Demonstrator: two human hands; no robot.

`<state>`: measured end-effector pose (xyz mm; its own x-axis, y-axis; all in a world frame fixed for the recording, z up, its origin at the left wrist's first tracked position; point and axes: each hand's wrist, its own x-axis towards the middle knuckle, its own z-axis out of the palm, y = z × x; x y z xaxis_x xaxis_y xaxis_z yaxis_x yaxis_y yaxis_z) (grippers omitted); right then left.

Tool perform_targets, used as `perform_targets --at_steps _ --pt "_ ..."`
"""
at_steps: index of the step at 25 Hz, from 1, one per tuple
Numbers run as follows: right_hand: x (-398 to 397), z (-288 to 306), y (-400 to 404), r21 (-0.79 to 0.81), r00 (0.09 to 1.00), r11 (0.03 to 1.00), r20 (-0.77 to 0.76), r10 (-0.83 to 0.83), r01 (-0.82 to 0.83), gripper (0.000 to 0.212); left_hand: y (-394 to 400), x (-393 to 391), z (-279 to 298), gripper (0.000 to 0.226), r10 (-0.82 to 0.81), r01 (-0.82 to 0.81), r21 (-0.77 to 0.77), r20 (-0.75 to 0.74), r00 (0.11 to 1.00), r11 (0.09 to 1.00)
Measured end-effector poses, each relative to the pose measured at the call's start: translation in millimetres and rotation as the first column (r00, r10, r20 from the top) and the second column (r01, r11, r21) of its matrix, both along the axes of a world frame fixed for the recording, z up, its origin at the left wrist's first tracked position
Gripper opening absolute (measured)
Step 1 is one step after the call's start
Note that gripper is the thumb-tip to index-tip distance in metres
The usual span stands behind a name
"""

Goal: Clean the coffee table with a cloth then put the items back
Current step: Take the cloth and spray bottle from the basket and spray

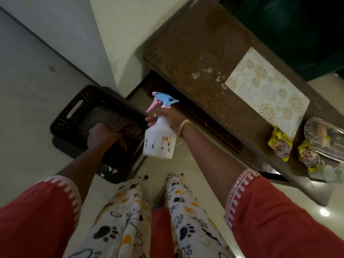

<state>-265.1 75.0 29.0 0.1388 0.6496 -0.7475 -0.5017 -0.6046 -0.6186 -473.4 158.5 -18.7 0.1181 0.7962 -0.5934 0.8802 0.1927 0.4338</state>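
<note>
My right hand (172, 121) grips the neck of a white spray bottle (159, 142) with a blue and pink trigger, held over the floor beside the brown coffee table (186, 53). My left hand (100, 135) reaches down into a dark perforated basket (74, 108) on the floor and is closed on a dark checked cloth (121, 121) lying inside it. The table top shows pale wet or foamy spots near its middle. A patterned white mat (268, 90) lies on the table's right part.
Two yellow snack packets (281, 143) and a clear plastic tray (325, 138) sit at the table's right end, with white cups (329, 174) below them. A dark green seat (297, 30) stands behind the table. White walls rise at left.
</note>
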Motion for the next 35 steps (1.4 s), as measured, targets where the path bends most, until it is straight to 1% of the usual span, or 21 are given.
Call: perform_targets --at_steps 2,3,4,5,7,8,9,11,13,14,16,17,19,20,21,24,26,28,29,33,35 --pt "0 12 -9 -0.016 0.996 1.000 -0.085 -0.015 0.014 0.027 -1 0 17 0.045 0.084 -0.081 -0.041 0.106 0.991 0.996" --pt "0 21 -14 -0.027 0.996 1.000 -0.084 -0.006 0.004 0.034 -3 1 31 0.043 0.150 -0.130 -0.110 0.201 0.968 0.985" --pt "-1 34 -19 -0.028 0.997 1.000 -0.075 0.011 -0.013 0.042 -5 2 46 0.039 0.258 -0.191 -0.224 0.328 0.909 0.956" --pt "-3 50 -24 -0.017 0.997 1.000 -0.076 0.024 -0.025 0.047 -7 4 69 0.032 0.401 -0.258 -0.348 0.443 0.802 0.901" --pt "-4 80 -34 0.015 0.998 1.000 -0.068 0.018 -0.017 0.048 -6 7 105 0.028 0.604 -0.340 -0.517 0.518 0.605 0.785" --pt "-4 93 -36 0.029 0.997 1.000 -0.079 0.015 -0.012 0.047 -3 9 119 0.032 0.644 -0.338 -0.565 0.525 0.556 0.753" --pt "-5 111 -40 0.037 0.996 0.999 -0.082 0.017 -0.014 0.045 -2 12 133 0.036 0.651 -0.292 -0.603 0.545 0.529 0.742" --pt "-7 145 -51 0.041 0.998 0.997 -0.017 0.064 -0.063 0.032 -4 21 163 0.034 0.601 -0.112 -0.641 0.624 0.499 0.759" --pt "-9 169 -61 0.045 0.987 0.993 0.121 0.108 -0.114 0.030 -11 33 190 0.032 0.557 0.056 -0.648 0.692 0.459 0.760" --pt "-11 178 -64 0.042 0.973 0.991 0.201 0.118 -0.129 0.033 -15 39 200 0.036 0.538 0.099 -0.637 0.715 0.446 0.765" --pt "-12 185 -68 0.043 0.921 0.987 0.369 0.128 -0.154 0.058 -22 54 214 0.050 0.539 0.114 -0.641 0.717 0.441 0.759" --pt "-11 190 -70 0.050 0.889 0.986 0.441 0.121 -0.159 0.061 -24 60 215 0.057 0.563 0.086 -0.654 0.704 0.433 0.752" --pt "-7 204 -74 0.107 0.847 0.986 0.528 0.054 -0.129 0.038 -28 70 216 0.061 0.576 0.031 -0.660 0.677 0.458 0.751" --pt "-4 210 -77 0.140 0.838 0.986 0.546 0.002 -0.093 0.027 -30 75 216 0.058 0.583 0.013 -0.669 0.656 0.479 0.743" --pt "-1 216 -79 0.154 0.824 0.987 0.565 -0.047 -0.049 0.023 -31 79 216 0.058 0.589 -0.011 -0.677 0.633 0.503 0.736" --pt "5 221 -88 0.145 0.819 0.989 0.568 -0.077 -0.008 0.026 -29 93 209 0.071 0.577 -0.056 -0.673 0.586 0.569 0.738" --pt "8 217 -94 0.138 0.832 0.986 0.555 0.006 -0.099 0.030 -28 101 204 0.070 0.564 -0.044 -0.665 0.594 0.573 0.746" --pt "12 212 -101 0.144 0.806 0.969 0.587 0.080 -0.201 0.035 -38 109 221 0.062 0.557 -0.004 -0.677 0.603 0.571 0.736" --pt "15 211 -105 0.136 0.792 0.968 0.604 0.089 -0.213 0.038 -42 115 224 0.059 0.552 0.032 -0.683 0.616 0.561 0.730" --pt "21 212 -118 0.138 0.749 0.990 0.659 -0.063 -0.037 0.039 -55 138 231 0.050 0.559 0.046 -0.687 0.627 0.543 0.725" --pt "28 211 -125 0.134 0.724 0.990 0.687 -0.062 -0.042 0.037 -59 146 231 0.050 0.562 0.053 -0.690 0.628 0.538 0.722"
